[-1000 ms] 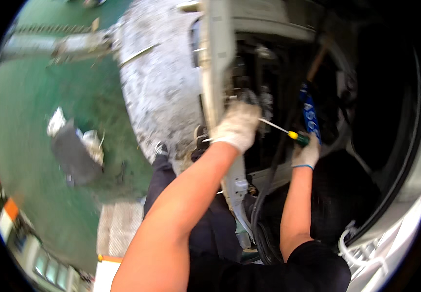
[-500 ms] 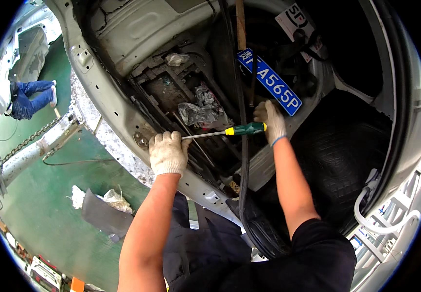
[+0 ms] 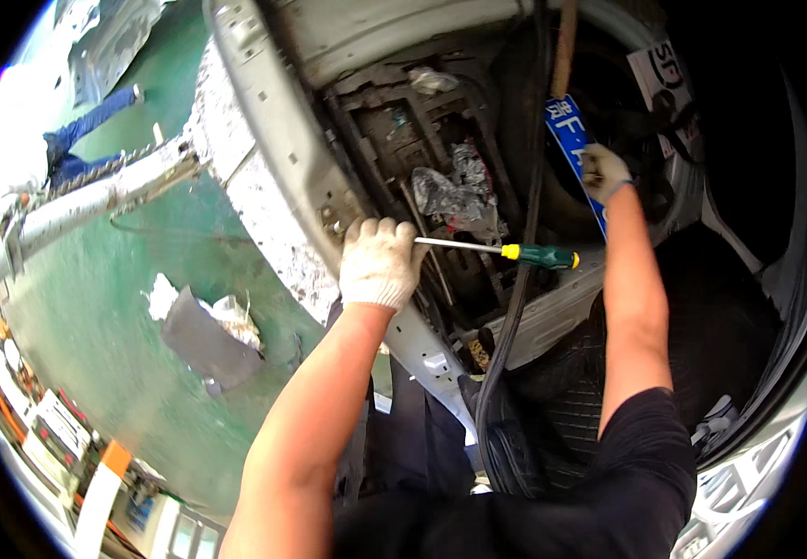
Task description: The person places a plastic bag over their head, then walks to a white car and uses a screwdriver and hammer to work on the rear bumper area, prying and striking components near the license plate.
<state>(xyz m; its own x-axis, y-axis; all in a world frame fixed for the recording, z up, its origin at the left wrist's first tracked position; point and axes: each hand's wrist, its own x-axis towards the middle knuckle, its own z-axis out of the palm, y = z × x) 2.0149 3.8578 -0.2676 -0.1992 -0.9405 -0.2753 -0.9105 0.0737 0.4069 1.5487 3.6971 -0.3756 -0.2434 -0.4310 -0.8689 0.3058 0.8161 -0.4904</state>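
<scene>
My left hand point(image 3: 377, 265), in a white knitted glove, is closed round the tip end of a screwdriver point(image 3: 541, 256) beside the car's body edge. Its bare shaft points right, ending in a green and yellow handle over the open boot. My right hand point(image 3: 606, 174), gloved too, has its fingers curled at the blue licence plate point(image 3: 567, 129). The plate looks tilted, and the hand and wrist hide part of it. Under the screwdriver, crumpled clear plastic point(image 3: 450, 191) lies in the grimy recess of the boot floor.
A black rubber seal point(image 3: 526, 224) hangs across the opening. A wooden bar point(image 3: 564, 51) and a white printed board point(image 3: 655, 79) lie farther in. On the green floor at left are a grey panel point(image 3: 208, 340), a metal beam with chain point(image 3: 96, 200) and another person's legs point(image 3: 87, 121).
My right hand has moved farther in, onto the licence plate, which now sits at a steeper angle. My left hand still holds the screwdriver. The whole view has shifted.
</scene>
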